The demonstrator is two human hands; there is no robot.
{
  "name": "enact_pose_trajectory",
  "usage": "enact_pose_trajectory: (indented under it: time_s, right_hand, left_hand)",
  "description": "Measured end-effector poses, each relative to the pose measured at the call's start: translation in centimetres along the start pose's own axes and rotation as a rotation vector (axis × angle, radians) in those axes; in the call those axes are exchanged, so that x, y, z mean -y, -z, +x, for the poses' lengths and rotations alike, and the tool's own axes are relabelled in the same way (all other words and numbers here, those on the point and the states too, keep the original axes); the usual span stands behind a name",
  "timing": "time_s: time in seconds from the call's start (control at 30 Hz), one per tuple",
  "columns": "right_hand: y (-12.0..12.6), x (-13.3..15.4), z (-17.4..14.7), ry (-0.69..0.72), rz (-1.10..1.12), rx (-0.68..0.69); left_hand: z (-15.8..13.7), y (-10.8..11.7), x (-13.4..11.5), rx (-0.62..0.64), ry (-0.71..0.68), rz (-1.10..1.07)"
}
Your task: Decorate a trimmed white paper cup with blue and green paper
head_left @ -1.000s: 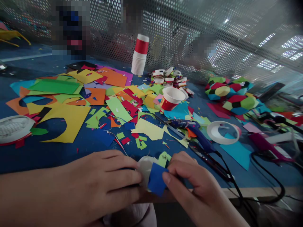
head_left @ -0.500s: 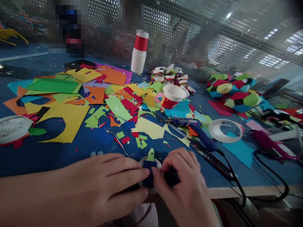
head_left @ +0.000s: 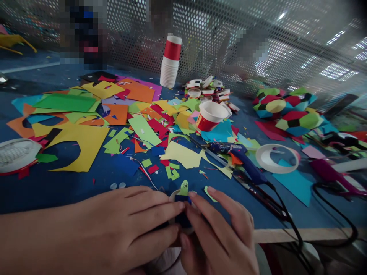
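A small paper craft [head_left: 182, 217] lies at the table's front edge: a round white base, a dark blue paper piece across it, and a pale green paper figure [head_left: 184, 188] with drawn eyes standing out at the top. My left hand [head_left: 137, 225] reaches in from the left, its fingers pressed over the craft's left side and steadying it. From the right, my right hand [head_left: 220, 233] grips the craft with index finger on the blue paper's upper right and thumb low down. Its other fingers are spread, beside a light green scrap [head_left: 210, 194]. Both hands hide much of the base.
Beyond the hands lie coloured paper scraps [head_left: 82, 145], a blue glue gun [head_left: 246, 160] with its cord, and scissors [head_left: 262, 194]. A white ring [head_left: 262, 162] and a purple tool [head_left: 334, 177] are at right. Farther back stand a paper cup [head_left: 210, 114] and a cup stack [head_left: 169, 65].
My right hand has shifted from a pinch at the craft's right side to fingers laid over its upper right, thumb lower. A light green scrap now shows beside it. The left hand stays.
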State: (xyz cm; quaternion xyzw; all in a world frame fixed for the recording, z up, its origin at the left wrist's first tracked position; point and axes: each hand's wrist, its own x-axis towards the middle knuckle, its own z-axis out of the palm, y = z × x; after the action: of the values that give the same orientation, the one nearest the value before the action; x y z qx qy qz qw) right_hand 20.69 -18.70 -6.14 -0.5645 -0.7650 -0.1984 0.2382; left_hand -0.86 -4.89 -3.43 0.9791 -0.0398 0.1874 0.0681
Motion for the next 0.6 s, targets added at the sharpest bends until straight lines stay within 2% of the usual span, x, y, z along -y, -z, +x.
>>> enact_pose_trajectory:
  time_s: [0.17,0.23,0.5,0.6]
  right_hand:
    - [-0.3,0.4,-0.2,0.03,-0.131,-0.033]
    - [-0.5,0.6,-0.3,0.03,-0.151,-0.029]
    - [-0.9,1.6,-0.2,-0.049,-0.068,-0.019]
    - [-1.0,1.6,-0.2,-0.043,-0.078,-0.007]
  left_hand:
    - [-0.2,-0.3,0.0,-0.086,0.028,-0.015]
    - [-0.2,-0.4,0.0,-0.084,0.036,-0.021]
    - [-0.1,-0.5,-0.4,-0.129,0.099,-0.016]
    - [-0.1,-0.6,-0.3,-0.145,0.08,-0.021]
